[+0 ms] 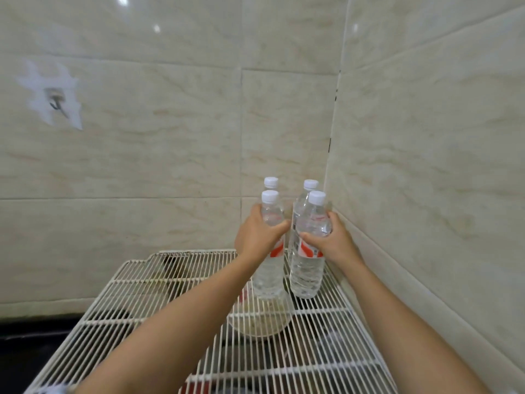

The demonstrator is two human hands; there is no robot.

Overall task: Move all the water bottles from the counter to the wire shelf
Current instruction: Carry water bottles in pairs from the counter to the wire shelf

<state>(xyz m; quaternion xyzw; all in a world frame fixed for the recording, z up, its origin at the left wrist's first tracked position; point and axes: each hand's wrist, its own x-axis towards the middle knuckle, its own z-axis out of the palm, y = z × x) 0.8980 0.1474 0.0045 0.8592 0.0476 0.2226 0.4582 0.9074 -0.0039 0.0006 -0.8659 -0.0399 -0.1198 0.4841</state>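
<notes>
head view: the left hand (pixel 257 233) grasps one water bottle (pixel 270 275) and the right hand (pixel 331 237) grasps another bottle (pixel 308 268), both upright on the wire shelf (pixel 147 297) in the tiled corner, lined up just in front of two back bottles (pixel 308 191), likely to save room.

**Setting: most likely a home kitchen corner**

Glossy beige marble-veined wall tiles (pixel 170 132) are covering two walls, which are meeting in a corner at right. A white coated wire shelf (pixel 136 282) is sitting in that corner. A pale round bowl (pixel 258 322) is showing through its wires from below. A black counter surface (pixel 25 339) is showing at lower left, under the tiles. A small metal hook on a white adhesive patch (pixel 56 102) is hanging on the left wall. Clear plastic water bottles with white caps (pixel 305 277) are clustering upright at the shelf's far corner.
</notes>
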